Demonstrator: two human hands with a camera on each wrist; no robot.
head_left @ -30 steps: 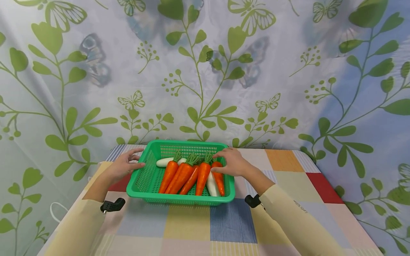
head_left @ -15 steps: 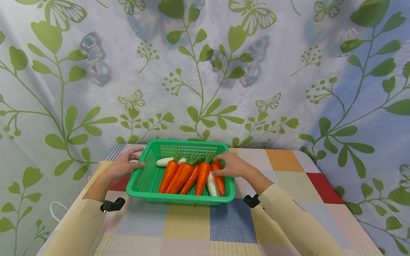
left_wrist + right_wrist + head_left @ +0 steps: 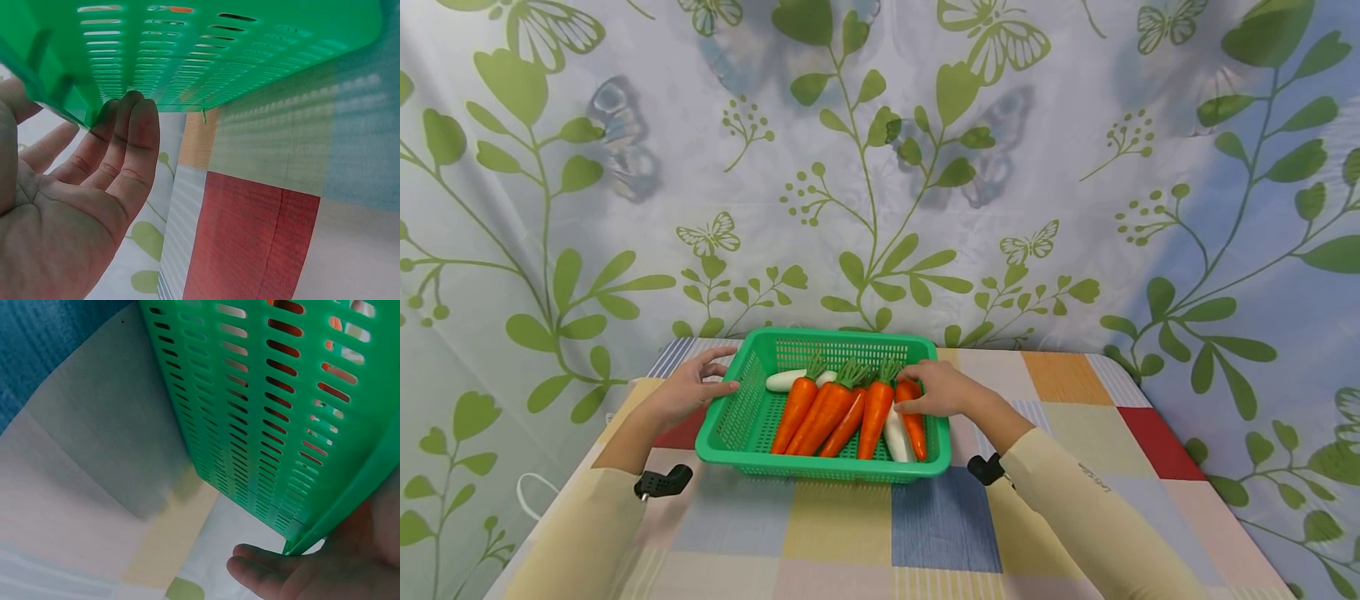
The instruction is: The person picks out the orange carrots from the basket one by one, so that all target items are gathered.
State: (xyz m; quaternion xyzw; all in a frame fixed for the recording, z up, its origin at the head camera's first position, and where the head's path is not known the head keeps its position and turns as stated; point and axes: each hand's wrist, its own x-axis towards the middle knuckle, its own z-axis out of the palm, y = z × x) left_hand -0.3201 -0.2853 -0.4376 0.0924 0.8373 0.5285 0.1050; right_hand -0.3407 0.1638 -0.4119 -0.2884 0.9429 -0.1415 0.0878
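At the left edge of the table, a thin white cable makes a loop beside the patchwork cloth. Next comes my left sleeve, which is pale beige, with a black wrist mount at its end. My left hand is at the left side of the green basket; its fingers are loosely extended, and the left wrist view shows the fingertips below the rim, against the outer wall.

The basket stands on the cloth, near the patterned curtain, between my two hands. Inside it, at the back left, lies a white radish, partly behind the orange carrots. These carrots lie close together, slanting, with their green tops toward the curtain. More to the right, a second white radish lies between a carrot and the rightmost carrot.

My right hand is well apart from the left one. It reaches over the right rim, with bent fingers and the thumb above the upper end of the rightmost carrot. The fingertips are partly hidden, so I cannot tell if they grip it. Last is my right sleeve, also beige.
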